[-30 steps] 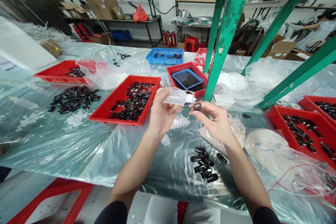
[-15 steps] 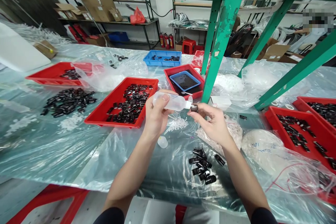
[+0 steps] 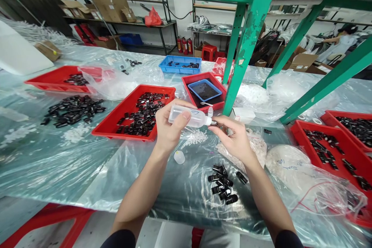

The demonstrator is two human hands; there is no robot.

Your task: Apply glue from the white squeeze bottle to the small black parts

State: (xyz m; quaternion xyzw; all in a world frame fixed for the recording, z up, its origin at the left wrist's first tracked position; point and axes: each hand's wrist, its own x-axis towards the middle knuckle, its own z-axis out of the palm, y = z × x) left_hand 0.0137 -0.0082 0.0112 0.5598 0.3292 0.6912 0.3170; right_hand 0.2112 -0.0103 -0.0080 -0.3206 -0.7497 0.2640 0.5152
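My left hand (image 3: 171,128) is wrapped round a clear squeeze bottle (image 3: 190,117), tipped nearly level with its white nozzle to the right. Between the thumb and fingers of my right hand (image 3: 234,135) is a small black piece (image 3: 214,123), mostly covered by the fingertips. The nozzle is at this piece; whether they touch I cannot tell. Below my hands lie a heap of white bits (image 3: 196,137) and a round translucent cap (image 3: 179,157). Nearer me sits a pile of glossy black pieces (image 3: 222,182), with one more (image 3: 241,177) beside it.
A red tray (image 3: 109,131) of black pieces stands left of my hands. Behind them is another red tray (image 3: 219,105) with a blue tray (image 3: 203,99) inside. A green post (image 3: 236,69) rises at back right. Plastic bags (image 3: 287,162) and red trays (image 3: 308,124) are on the right.
The squeeze bottle in my left hand has tipped a little further, and its nozzle is slightly lower. The black piece in my right hand has turned and is more hidden by the fingers.
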